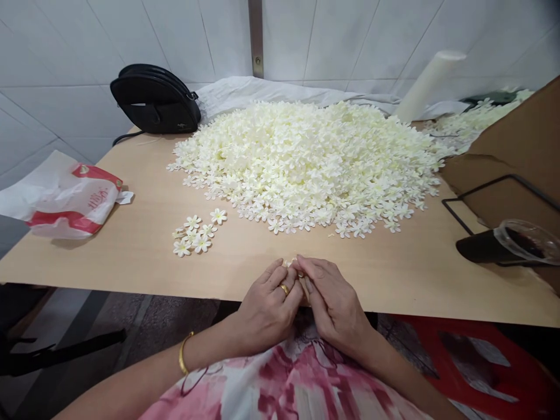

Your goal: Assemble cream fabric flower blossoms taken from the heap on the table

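My left hand and my right hand meet at the table's front edge, fingertips pinched together. Between them shows a small bit of a white artificial flower, mostly covered by the fingers. A gold ring is on the left hand and a gold bracelet on that wrist. Left of the hands lies a little cluster of loose white flowers with yellowish centres. Beyond the hands rises a large heap of the same cream-white flowers.
A black bag stands at the back left, near a red and white paper bag. At right, a cup of dark drink sits tilted in a black wire frame beside cardboard. A white roll leans behind the heap.
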`<state>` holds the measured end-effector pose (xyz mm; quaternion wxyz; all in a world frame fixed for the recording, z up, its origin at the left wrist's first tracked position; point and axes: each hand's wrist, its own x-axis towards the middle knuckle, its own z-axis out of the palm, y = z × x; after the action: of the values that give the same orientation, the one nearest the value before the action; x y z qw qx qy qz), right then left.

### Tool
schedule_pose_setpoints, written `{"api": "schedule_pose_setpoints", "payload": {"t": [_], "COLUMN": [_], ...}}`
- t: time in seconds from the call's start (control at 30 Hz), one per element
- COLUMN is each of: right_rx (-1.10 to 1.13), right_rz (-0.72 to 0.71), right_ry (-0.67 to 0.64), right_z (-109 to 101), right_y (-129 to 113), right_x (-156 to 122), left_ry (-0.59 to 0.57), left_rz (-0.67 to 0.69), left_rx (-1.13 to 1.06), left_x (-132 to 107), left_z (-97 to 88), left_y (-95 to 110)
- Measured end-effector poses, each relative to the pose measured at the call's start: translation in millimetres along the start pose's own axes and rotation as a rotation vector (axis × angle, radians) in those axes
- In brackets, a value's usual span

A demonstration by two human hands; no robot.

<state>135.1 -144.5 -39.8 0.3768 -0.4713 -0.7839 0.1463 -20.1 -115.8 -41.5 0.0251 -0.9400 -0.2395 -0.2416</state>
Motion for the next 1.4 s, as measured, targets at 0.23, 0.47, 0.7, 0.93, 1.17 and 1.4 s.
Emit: {"api": "schedule_pose_setpoints", "payload": {"t": [0.23,0.47,0.7,0.93,1.17,1.4], "right_rx": [-0.190,-0.048,0.292,0.189,0.146,-0.139], "right_rz": [-0.111,0.005,0.285,0.213,0.229,-0.070], "right_ry": [-0.191,-0.130,0.015,0.074,0.132,0.063], "right_z": [-2.5,-0.6,-8.0,-0.1,0.0,-7.8], "right_y": [5.9,13.4,18.3,15.3,12.9,7.2], "right_x": [-1.6,-7.7,-9.4,-8.5,5.6,16.0], "left_ry": [-0.071,-0.075,-0.088,-0.097,0.095,0.025], "left_rz": [0.091,0.093,-0.207,-0.219,-0.757,-1.109], "left_rx": [-0.012,-0.098,-0.248,-0.184,-0.731,-1.507], "left_x": [10.0,12.9,11.7,25.1,41.8,46.8], "left_z": [-1.6,4.9,2.6,9.4,3.9,-3.1], "left_y": [-3.1,-4.3,-6.6,-20.3,-33.9,-18.3]}}
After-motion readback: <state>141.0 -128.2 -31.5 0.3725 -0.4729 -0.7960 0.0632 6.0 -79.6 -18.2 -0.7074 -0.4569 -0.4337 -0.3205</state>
